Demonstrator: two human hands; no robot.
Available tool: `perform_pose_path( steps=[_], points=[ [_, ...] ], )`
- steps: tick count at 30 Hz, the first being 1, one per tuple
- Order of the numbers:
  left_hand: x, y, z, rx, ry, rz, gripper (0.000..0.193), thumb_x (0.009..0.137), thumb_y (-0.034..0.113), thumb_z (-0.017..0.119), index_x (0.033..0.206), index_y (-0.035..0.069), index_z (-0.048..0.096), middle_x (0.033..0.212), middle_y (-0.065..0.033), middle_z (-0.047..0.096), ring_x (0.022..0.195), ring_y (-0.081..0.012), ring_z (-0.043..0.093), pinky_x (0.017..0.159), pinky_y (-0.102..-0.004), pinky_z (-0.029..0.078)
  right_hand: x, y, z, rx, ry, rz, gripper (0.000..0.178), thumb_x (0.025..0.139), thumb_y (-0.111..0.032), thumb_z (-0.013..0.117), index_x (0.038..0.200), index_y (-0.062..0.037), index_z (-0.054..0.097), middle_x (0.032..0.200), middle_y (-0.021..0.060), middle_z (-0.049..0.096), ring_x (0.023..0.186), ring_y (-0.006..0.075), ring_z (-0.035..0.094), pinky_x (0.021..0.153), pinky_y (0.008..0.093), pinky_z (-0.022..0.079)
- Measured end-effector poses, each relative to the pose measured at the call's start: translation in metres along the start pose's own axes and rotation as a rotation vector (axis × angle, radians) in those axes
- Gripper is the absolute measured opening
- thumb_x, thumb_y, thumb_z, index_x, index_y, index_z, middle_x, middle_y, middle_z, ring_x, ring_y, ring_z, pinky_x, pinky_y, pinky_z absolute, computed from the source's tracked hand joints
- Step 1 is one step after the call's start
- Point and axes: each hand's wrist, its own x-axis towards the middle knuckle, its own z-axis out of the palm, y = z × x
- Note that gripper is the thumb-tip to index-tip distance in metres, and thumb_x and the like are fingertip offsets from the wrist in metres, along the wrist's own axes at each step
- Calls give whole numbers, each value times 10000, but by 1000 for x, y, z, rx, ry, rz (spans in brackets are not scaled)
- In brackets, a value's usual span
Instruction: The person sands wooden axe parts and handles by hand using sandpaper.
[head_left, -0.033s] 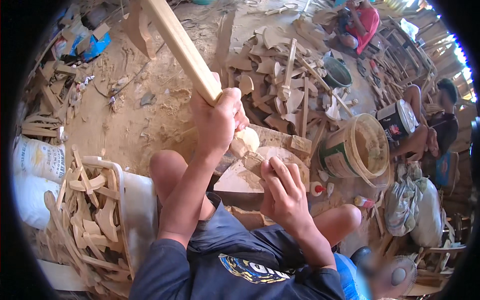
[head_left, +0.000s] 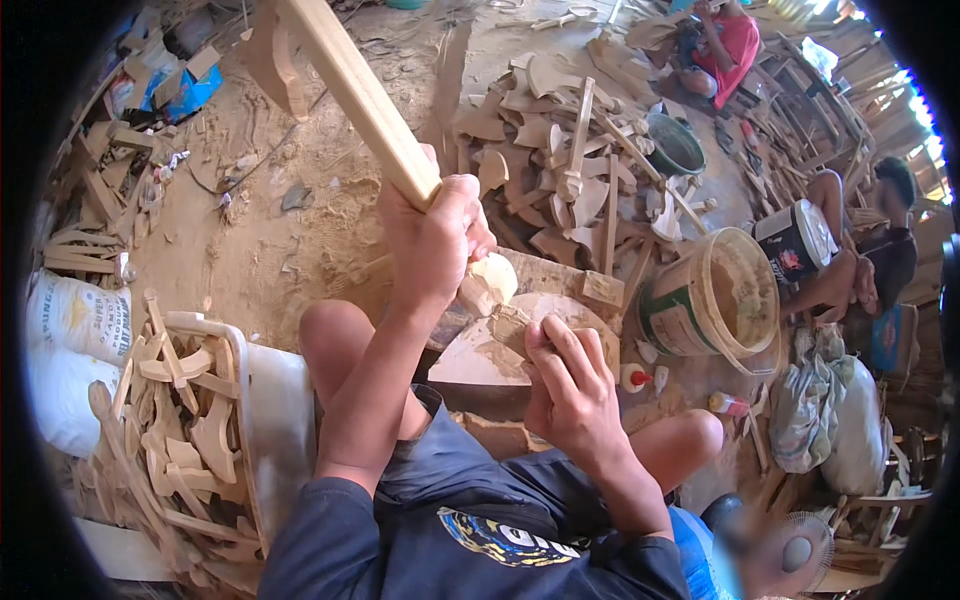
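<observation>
My left hand [head_left: 435, 230] is closed round a long squared wooden handle [head_left: 365, 100], tilted up toward the far left. Beside its far end shows a curved wooden blade shape [head_left: 278, 70]; whether they join is out of view. Just below that fist is a pale rounded wooden end [head_left: 488, 283]. My right hand [head_left: 578, 375] is closed, fingertips pinched beside a small tan piece [head_left: 510, 322] over a half-round pale board [head_left: 465, 358] smeared with brown paste. What the fingers hold is hidden.
A paste-coated bucket [head_left: 668, 310] stands right of the board, near a red-capped bottle [head_left: 634, 377]. Cut wooden pieces [head_left: 540, 130] lie heaped ahead. At left is a white container [head_left: 278, 410] of wooden parts. Two other people sit at right, one in a red shirt [head_left: 728, 58].
The wooden handle and my left hand have shifted very slightly left. My right hand has moved a touch to the right and down, leaving more of the tan piece showing.
</observation>
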Motion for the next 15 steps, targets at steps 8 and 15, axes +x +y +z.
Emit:
perform_pose_path(
  steps=[8,15],
  points=[
    [-3,6,5,-31,62,-49,306,975,14,599,1120,190,395,664,27,383,443,-80,393,413,-289,369,8,5,5,-39,88,-118,580,721,76,740,1292,133,657,1232,239,656,900,349,652,804,423,573],
    [0,2,1,-107,72,-144,270,970,26,593,1043,217,416,657,43,368,451,-79,383,421,-284,358,0,-3,2,-16,17,-10,509,777,132,727,1285,104,688,1244,235,673,936,397,661,819,454,575]
  ],
)
